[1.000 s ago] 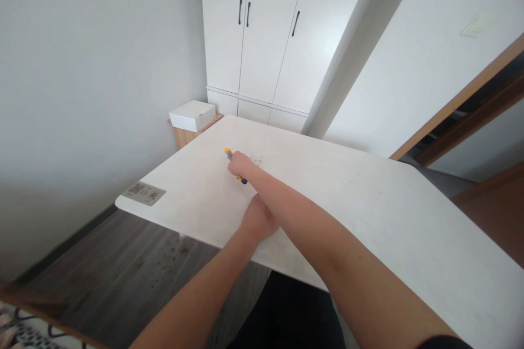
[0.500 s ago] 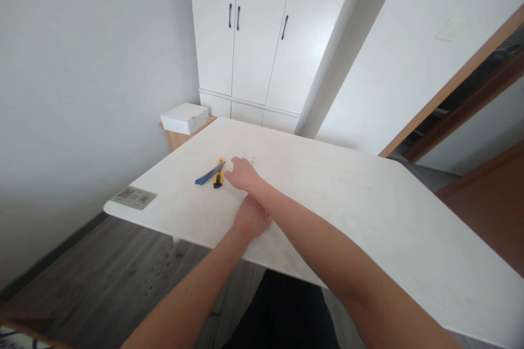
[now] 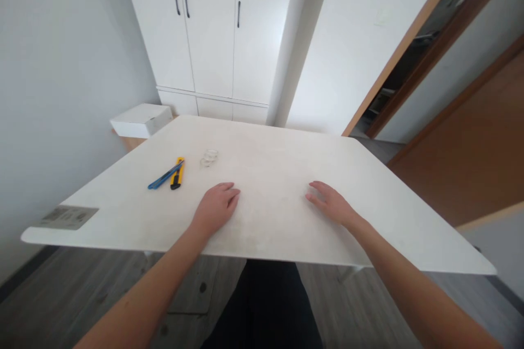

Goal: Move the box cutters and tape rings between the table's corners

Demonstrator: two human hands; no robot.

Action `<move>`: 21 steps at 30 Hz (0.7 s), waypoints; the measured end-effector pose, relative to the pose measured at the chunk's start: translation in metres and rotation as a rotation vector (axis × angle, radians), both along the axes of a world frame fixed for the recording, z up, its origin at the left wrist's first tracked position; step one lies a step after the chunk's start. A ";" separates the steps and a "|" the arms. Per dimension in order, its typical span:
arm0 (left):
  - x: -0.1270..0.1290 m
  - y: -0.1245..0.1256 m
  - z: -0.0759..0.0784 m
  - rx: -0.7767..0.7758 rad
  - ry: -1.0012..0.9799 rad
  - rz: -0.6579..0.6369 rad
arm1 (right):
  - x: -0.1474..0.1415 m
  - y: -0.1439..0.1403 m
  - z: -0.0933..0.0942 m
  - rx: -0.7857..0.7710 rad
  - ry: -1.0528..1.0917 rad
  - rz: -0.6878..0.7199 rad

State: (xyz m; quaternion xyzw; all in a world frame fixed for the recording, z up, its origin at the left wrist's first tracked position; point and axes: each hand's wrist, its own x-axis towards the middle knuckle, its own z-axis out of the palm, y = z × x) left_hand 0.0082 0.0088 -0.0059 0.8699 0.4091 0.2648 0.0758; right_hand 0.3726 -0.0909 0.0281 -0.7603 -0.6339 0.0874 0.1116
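My left hand rests on the white table near its front edge, palm down. Its fingers are loosely bent and slightly apart, and nothing shows in them. Off to the right, my right hand is open over the tabletop, thumb and fingers apart, holding nothing. Left of my left hand lie a yellow and black utility knife and a blue utility knife, their upper ends crossing. Several thin, clear loops lie in a small cluster beyond my left hand; their exact kind cannot be made out.
The white table has a grey printed label at its front left corner. A white box sits on a wooden stand beyond the left edge. White cabinets stand behind, and a wood-framed opening is at the right.
My right hand has drawn back from beside the loops and moved right, uncrossing my arms. The clear loops now show fully. The view has turned right; the knives lie as before.
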 end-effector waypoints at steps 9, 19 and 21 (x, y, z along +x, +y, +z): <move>-0.003 0.004 -0.003 0.017 0.072 -0.015 | -0.005 -0.040 -0.022 0.022 -0.134 0.121; -0.004 0.005 -0.005 0.022 0.080 -0.005 | -0.004 -0.039 -0.022 0.018 -0.124 0.125; -0.004 0.006 -0.005 0.026 0.086 -0.005 | -0.004 -0.038 -0.023 0.010 -0.135 0.130</move>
